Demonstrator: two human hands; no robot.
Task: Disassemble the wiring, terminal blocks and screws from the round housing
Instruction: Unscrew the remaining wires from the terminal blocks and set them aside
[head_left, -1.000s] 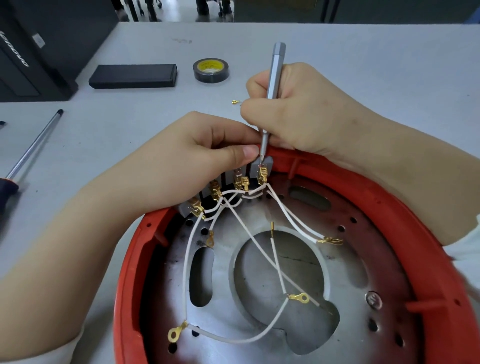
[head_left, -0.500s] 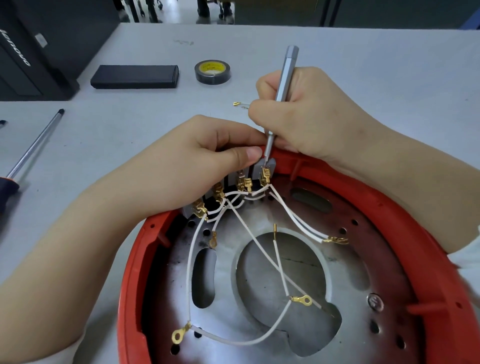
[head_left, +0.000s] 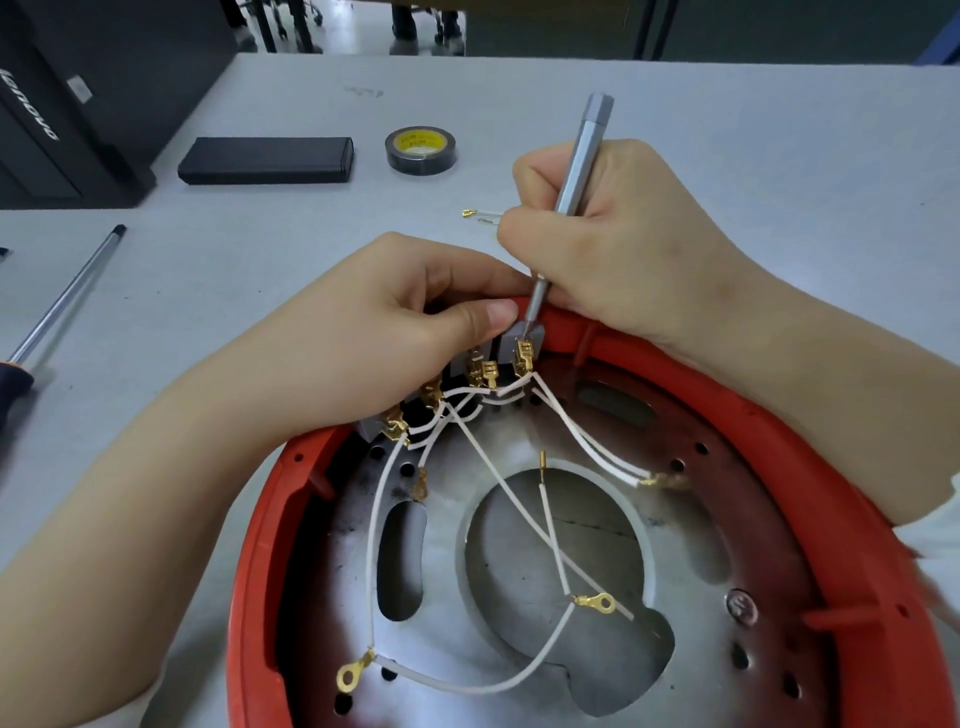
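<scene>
Early stage: terminal blocks at 12 o'clock

We are gripping the screwdriver (head_left: 581, 161) with right hand (head_left: 613, 234) fingers; left hand (head_left: 374, 338) fingers pinch the terminal blocks (head_left: 522, 340). White wiring (head_left: 467, 686) remains attached in the round housing (head_left: 779, 452); one detached lead (head_left: 480, 214) lies on the surface (head_left: 779, 130).

Bright, even overhead light; soft shadows, wide-angle bending at edges.

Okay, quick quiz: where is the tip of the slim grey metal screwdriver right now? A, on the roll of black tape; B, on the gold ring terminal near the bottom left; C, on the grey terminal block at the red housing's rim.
C: the right hand holds the slim grey metal screwdriver with its tip on the grey terminal block at the round red housing's rim.
</scene>
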